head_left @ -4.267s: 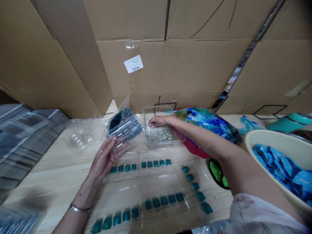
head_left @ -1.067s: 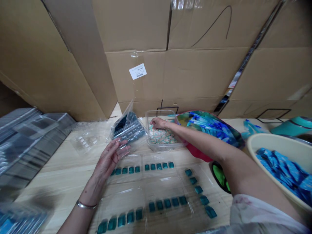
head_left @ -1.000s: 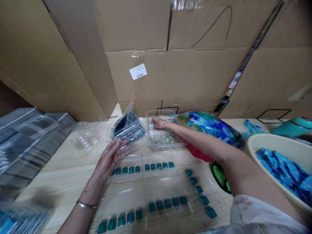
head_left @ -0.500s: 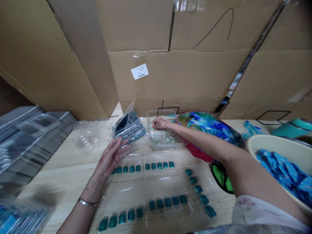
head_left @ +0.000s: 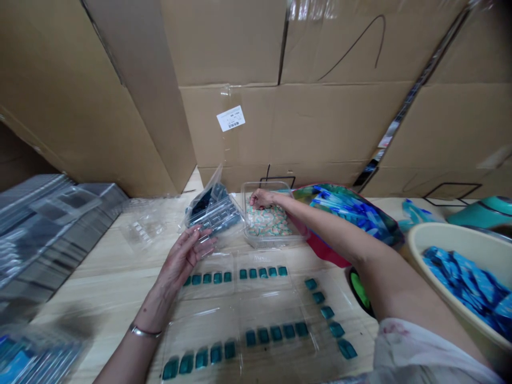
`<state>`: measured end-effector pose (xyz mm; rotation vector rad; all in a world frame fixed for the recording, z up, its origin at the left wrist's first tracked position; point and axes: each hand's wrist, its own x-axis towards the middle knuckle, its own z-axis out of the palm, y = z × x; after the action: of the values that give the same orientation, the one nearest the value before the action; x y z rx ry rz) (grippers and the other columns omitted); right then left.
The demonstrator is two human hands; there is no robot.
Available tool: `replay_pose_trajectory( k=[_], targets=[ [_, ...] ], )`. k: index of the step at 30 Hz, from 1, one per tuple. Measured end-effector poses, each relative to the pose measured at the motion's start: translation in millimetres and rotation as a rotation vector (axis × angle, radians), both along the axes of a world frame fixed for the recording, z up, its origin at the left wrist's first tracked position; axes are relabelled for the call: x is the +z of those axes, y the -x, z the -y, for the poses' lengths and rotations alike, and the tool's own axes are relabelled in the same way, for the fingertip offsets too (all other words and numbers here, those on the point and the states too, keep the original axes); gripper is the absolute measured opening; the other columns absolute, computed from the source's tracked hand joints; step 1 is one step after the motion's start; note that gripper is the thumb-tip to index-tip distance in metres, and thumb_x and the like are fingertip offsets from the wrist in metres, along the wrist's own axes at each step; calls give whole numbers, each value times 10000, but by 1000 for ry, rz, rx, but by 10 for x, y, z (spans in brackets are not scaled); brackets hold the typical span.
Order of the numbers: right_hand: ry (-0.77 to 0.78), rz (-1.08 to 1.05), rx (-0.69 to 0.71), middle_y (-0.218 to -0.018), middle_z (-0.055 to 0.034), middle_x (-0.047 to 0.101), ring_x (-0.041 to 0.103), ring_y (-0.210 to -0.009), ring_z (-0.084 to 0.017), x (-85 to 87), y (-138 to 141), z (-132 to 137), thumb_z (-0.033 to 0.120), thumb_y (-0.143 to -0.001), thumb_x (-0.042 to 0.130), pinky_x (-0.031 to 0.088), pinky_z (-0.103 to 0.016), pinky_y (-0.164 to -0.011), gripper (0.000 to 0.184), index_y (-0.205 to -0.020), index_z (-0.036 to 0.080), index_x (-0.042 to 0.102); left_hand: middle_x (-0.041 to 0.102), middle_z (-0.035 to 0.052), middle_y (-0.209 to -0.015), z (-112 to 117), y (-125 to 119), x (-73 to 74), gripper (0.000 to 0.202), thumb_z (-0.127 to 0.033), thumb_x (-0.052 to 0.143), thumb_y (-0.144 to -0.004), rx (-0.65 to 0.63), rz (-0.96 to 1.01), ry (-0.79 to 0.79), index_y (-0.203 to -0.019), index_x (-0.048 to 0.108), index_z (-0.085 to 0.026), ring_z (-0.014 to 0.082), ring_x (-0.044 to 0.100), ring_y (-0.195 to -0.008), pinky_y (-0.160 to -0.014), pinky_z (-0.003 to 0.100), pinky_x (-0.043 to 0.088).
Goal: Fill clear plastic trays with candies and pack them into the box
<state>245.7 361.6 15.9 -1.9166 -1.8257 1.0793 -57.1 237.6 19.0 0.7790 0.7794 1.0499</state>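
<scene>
My left hand [head_left: 188, 250] grips the near left corner of a clear plastic tray [head_left: 220, 216] with small moulded compartments, tilted up. Behind that tray stands an open clear bag [head_left: 210, 184] with dark blue-teal pieces inside. My right hand [head_left: 261, 198] reaches into a clear plastic box [head_left: 268, 242] of small white, orange and green pieces [head_left: 270, 221]. Its fingers are closed together at the box's far left side; whatever they pinch is hidden. Below both hands lie several clear trays [head_left: 268, 301], each with a row of teal square pieces [head_left: 276, 333].
Stacked clear trays [head_left: 60, 229] line the left side, with blue packets [head_left: 36, 354] in front. To the right are a colourful bag of blue packets [head_left: 348, 210], a cream tub [head_left: 416, 240] of blue wrappers and a teal bottle [head_left: 480, 210]. Cardboard [head_left: 320, 117] walls the back.
My right hand stays in the box, its fingers shifting slightly, while the right forearm and sleeve move a little to the left. My left hand keeps the tray in place.
</scene>
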Motion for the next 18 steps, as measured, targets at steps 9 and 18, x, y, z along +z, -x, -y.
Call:
replay_pose_trajectory(
  k=[9,18],
  targets=[
    [-8,38,-78,-466,44,544,531,-443,-86,-185,-34,-53,84,-705,660,444,-169,-469,97,-787,129,635,681,84,-1074,3,1,3,247,-207,650,-796,2,-22,-4,-1032,583,-183,253,682,-918,-735,321,587],
    [-89,223,78,-645,17,652,572,-540,-88,-143,-36,-11,82,-671,686,409,-160,-524,251,-915,139,677,684,71,-1053,7,-1,7,260,-191,640,-801,3,-27,2,-1050,567,-178,236,684,-910,-737,321,586]
  ],
)
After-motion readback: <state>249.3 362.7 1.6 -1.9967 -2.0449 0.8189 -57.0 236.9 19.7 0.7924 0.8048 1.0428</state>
